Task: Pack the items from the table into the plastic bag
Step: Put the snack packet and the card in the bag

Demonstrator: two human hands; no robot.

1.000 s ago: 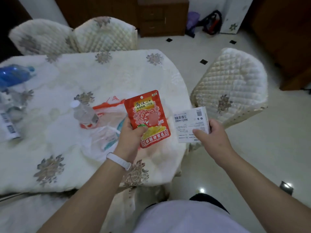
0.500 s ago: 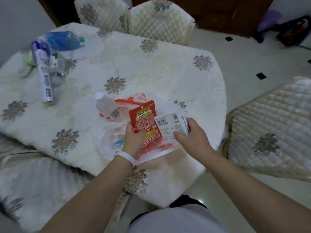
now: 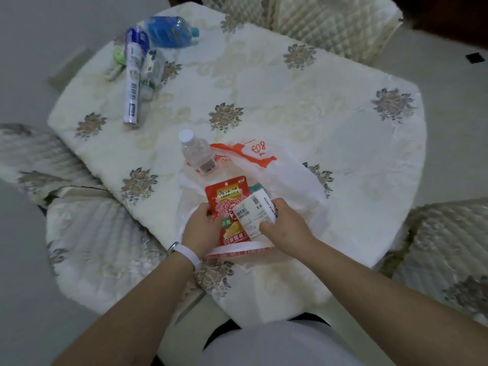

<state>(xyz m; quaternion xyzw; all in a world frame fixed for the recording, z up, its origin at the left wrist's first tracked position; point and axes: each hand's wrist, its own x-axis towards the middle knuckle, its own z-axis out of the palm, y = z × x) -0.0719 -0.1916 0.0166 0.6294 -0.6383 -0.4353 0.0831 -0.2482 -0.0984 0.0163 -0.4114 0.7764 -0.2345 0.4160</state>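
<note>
Gripping a red pouch (image 3: 226,197), left hand (image 3: 202,229) sits beside right hand (image 3: 287,229) gripping a white barcoded box (image 3: 254,213).

A red snack pouch (image 3: 227,197) and a white barcoded box (image 3: 254,215) are being held overlapping, with the white-and-orange plastic bag (image 3: 290,184) lying open just beneath the grip.

Quilted far chair (image 3: 332,22); quilted right chair (image 3: 449,247); black floor tile (image 3: 475,58).
</note>
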